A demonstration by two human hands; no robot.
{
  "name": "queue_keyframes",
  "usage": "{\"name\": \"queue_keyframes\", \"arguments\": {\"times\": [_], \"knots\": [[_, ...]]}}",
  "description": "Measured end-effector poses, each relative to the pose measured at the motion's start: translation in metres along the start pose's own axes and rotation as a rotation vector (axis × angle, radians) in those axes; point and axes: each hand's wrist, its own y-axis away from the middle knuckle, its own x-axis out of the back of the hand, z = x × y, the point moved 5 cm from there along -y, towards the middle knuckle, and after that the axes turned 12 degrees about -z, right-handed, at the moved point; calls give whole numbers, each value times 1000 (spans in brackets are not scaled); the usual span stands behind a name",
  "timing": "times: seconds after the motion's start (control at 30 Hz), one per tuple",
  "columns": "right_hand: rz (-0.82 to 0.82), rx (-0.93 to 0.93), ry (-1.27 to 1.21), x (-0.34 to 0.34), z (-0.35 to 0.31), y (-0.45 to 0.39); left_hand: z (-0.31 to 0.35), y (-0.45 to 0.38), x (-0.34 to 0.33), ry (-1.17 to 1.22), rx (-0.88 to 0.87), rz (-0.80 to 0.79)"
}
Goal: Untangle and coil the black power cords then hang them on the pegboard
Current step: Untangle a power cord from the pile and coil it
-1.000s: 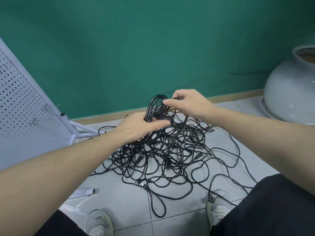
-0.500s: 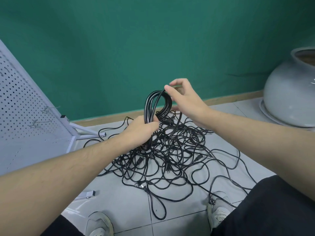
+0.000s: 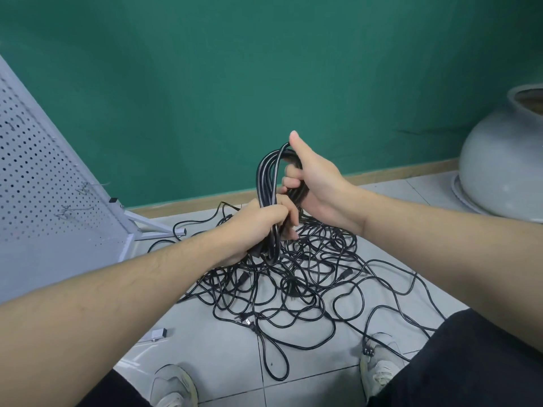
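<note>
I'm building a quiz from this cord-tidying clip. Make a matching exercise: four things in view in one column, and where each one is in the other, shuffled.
Things:
1. coiled cord
2. tangled cords
3. pegboard
4. grey pot

Places:
A. far right, by the green wall
B. gripped in both hands
C. leaning at the left
D. spread over the floor tiles

Pairs: 1-B, 2-D, 3-C, 4-A. The left hand grips the coil's lower part, the right hand its top.

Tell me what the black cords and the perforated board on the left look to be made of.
Black power cords: likely rubber or PVC jacket, semi-gloss; faint sheen along the coil gripped by the left hand. White perforated pegboard: looks like painted sheet metal, matte, with even punched holes and a tubular frame.
</note>
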Motion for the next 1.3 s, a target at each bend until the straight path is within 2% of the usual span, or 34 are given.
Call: {"name": "queue_keyframes", "arguments": {"times": [0.07, 0.13, 0.2, 0.27, 0.33, 0.43, 0.67, 0.77, 0.87, 1.1, 1.2, 1.3], "knots": [[-31, -28, 8, 4, 1, -1, -1, -2, 3, 27, 0, 62], [-87, -55, 129, 11, 6, -1, 2, -5, 6, 117, -39, 96], [-193, -108, 467, 19, 17, 1, 7, -5, 11, 229, -105, 115], [-385, -251, 825, 25, 37, 6, 9, -5, 16, 326, -151, 129], [-545, -393, 1065, 29, 55, 13, 13, -4, 19, 421, -189, 141], [-638, -526, 1099, 28, 67, 23, 15, -5, 23, 470, -199, 155], [-541, -590, 1248, 47, 46, 21, 4, 4, 68, 67, -51, 431], [-534, -513, 1111, 50, 33, 19, -4, 10, 78, -39, 38, 463], [-496, -356, 927, 42, 18, 19, -7, 12, 82, -151, 99, 472], [-251, 54, 937, 16, -7, 18, -6, 6, 59, -184, 221, 346], [-163, 114, 948, 15, -14, 18, 0, 3, 45, -257, 159, 240], [-108, 82, 951, 18, -19, 16, -3, -4, 34, -421, 184, 137]]}}
